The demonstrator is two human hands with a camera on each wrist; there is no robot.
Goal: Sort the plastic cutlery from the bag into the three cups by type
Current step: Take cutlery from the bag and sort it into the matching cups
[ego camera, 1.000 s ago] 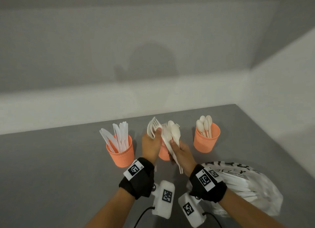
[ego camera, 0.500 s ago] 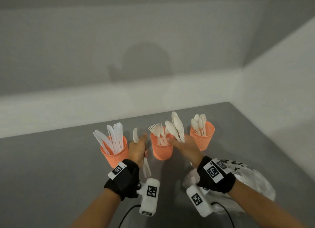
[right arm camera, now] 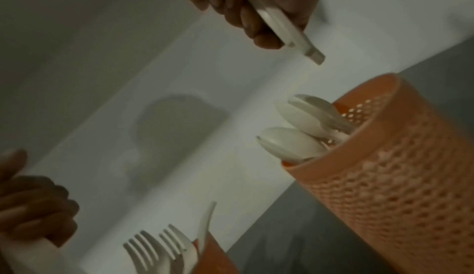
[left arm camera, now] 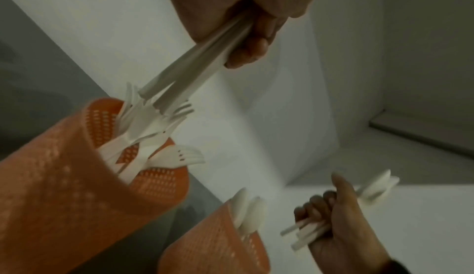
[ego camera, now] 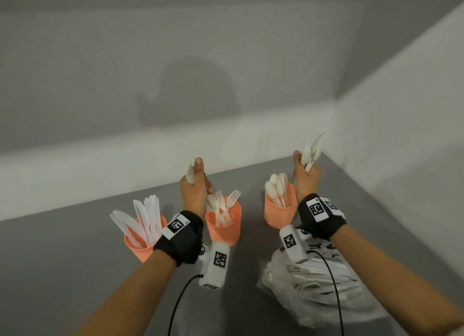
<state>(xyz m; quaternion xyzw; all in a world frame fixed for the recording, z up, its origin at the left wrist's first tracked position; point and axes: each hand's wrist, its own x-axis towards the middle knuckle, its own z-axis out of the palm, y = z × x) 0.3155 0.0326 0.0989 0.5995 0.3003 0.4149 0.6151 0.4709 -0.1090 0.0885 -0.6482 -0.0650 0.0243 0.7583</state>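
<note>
Three orange mesh cups stand in a row on the grey table: knives in the left cup (ego camera: 144, 237), forks in the middle cup (ego camera: 223, 225), spoons in the right cup (ego camera: 277, 211). My left hand (ego camera: 194, 187) grips a few white forks (ego camera: 189, 172) seen edge-on. Their handles (left arm camera: 195, 71) point down just over the fork cup (left arm camera: 64, 167). My right hand (ego camera: 305, 177) grips several white spoons (ego camera: 311, 152), raised just right of the spoon cup. Their handle ends (right arm camera: 290, 31) hang above the spoon cup (right arm camera: 384, 156).
The clear plastic bag (ego camera: 313, 280) with more white cutlery lies on the table under my right forearm. A white wall runs behind the cups and another closes the table's right side. Wrist camera cables trail toward me.
My hands have drawn apart. The left one went from beside the knife cup to over the fork cup. The right one rose and swung right past the spoon cup.
</note>
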